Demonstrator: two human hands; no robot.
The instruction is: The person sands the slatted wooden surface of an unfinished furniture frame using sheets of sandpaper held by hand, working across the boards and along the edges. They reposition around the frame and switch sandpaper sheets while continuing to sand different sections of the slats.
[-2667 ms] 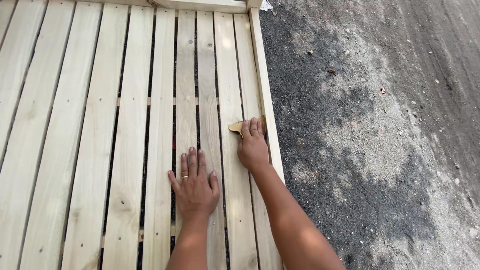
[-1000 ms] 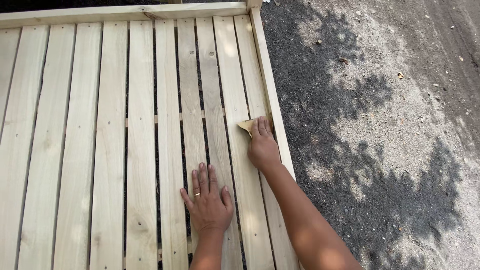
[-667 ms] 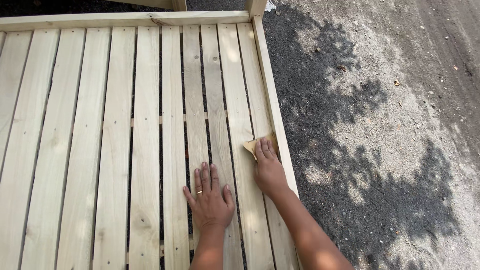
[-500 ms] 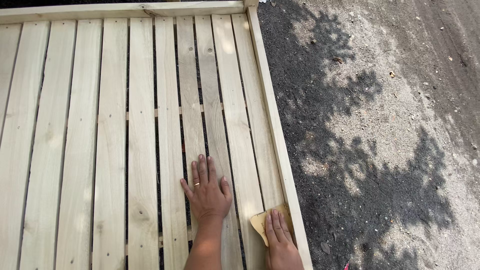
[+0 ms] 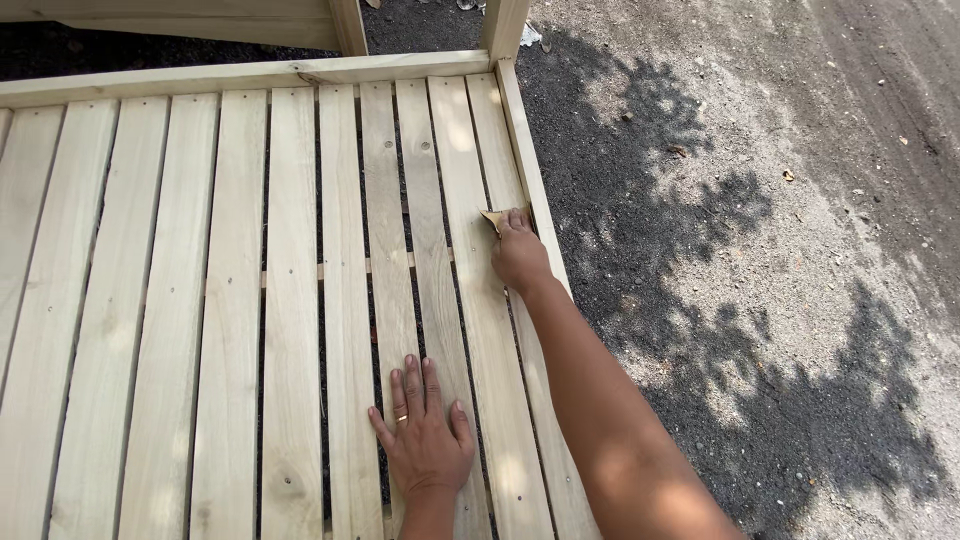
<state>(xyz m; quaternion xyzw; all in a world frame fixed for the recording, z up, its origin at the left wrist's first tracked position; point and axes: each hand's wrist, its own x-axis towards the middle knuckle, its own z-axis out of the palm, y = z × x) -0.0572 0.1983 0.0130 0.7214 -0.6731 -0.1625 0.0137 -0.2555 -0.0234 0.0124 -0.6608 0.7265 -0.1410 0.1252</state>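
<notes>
Outdoors on dark gravel (image 5: pixel 760 250), a pale slatted wooden panel (image 5: pixel 240 300) lies flat; the right hand (image 5: pixel 520 255) presses a sandpaper scrap (image 5: pixel 493 218) onto its rightmost slat, the left hand (image 5: pixel 425 440) lies spread nearer, and sanding progress cannot be judged.

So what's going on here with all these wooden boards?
A person is rubbing a small piece of sandpaper along a slat near the right edge of a pale wooden slatted frame lying on the ground. The right hand presses the sandpaper down, and the left hand lies flat on the slats.
</notes>
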